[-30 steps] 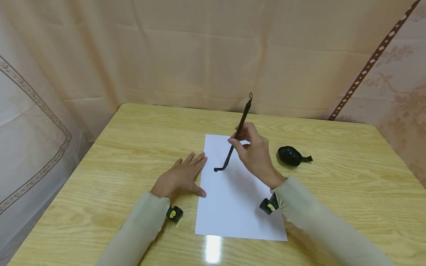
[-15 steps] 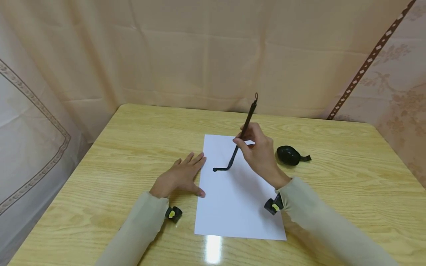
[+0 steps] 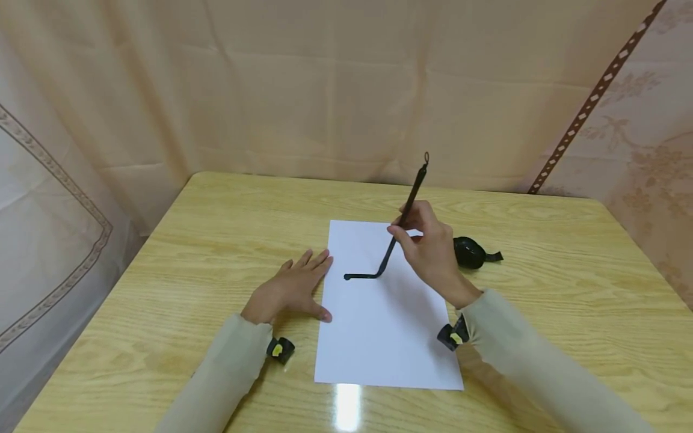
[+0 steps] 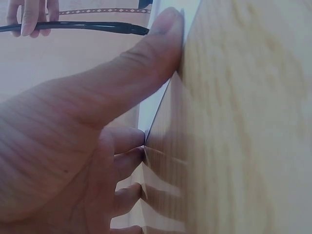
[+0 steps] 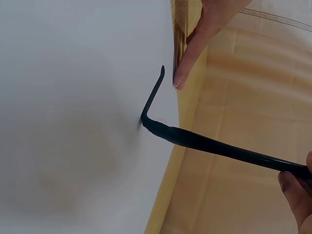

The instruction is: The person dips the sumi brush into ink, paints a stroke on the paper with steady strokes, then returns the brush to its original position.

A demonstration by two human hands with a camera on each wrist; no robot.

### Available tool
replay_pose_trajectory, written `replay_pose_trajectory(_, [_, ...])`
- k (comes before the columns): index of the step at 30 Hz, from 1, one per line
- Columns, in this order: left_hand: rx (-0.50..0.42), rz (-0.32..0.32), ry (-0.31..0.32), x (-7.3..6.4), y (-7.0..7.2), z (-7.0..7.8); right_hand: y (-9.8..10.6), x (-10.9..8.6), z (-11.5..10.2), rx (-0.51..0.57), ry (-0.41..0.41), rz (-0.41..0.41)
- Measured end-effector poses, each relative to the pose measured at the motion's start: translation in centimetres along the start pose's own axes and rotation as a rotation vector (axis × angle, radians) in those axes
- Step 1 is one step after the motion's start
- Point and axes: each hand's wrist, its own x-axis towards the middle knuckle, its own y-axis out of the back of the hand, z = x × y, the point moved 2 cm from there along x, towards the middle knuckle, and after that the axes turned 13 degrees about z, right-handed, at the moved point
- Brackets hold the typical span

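My right hand (image 3: 430,249) pinches a black writing brush (image 3: 409,201) partway up its handle, with a small loop at its top end. The brush leans, and its dark tip meets the white sheet of paper (image 3: 379,343). From the tip a black ink stroke (image 3: 360,276) runs left across the upper part of the paper, thicker at its left end. My left hand (image 3: 289,291) lies spread, fingertips and thumb on the paper's left edge. In the left wrist view the thumb (image 4: 141,56) presses the sheet's edge. The right wrist view shows the brush tip (image 5: 151,124) bent against the paper.
A shiny black rounded object (image 3: 470,253) with a short flat tail lies right of the paper, partly behind my right hand. The wooden table (image 3: 189,240) ends at a beige curtain (image 3: 271,90). A small black wrist device sits on each sleeve.
My right hand has moved right with the brush, and the ink stroke has grown longer in that direction. The left hand stays at the paper's edge.
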Motion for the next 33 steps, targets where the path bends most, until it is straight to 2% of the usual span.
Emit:
replay_pose_trajectory(10, [-0.002, -0.003, -0.004, -0.1, 0.1, 0.0, 1.0, -0.1, 0.4, -0.038, -0.018, 0.015])
replay_pose_trajectory(15, [-0.004, -0.004, -0.020, -0.2, 0.2, 0.0, 1.6, -0.1, 0.9, -0.051, -0.011, 0.025])
replay_pose_trajectory(33, [-0.009, -0.008, -0.011, -0.1, 0.1, 0.0, 3.8, -0.3, 1.9, -0.106, 0.019, 0.036])
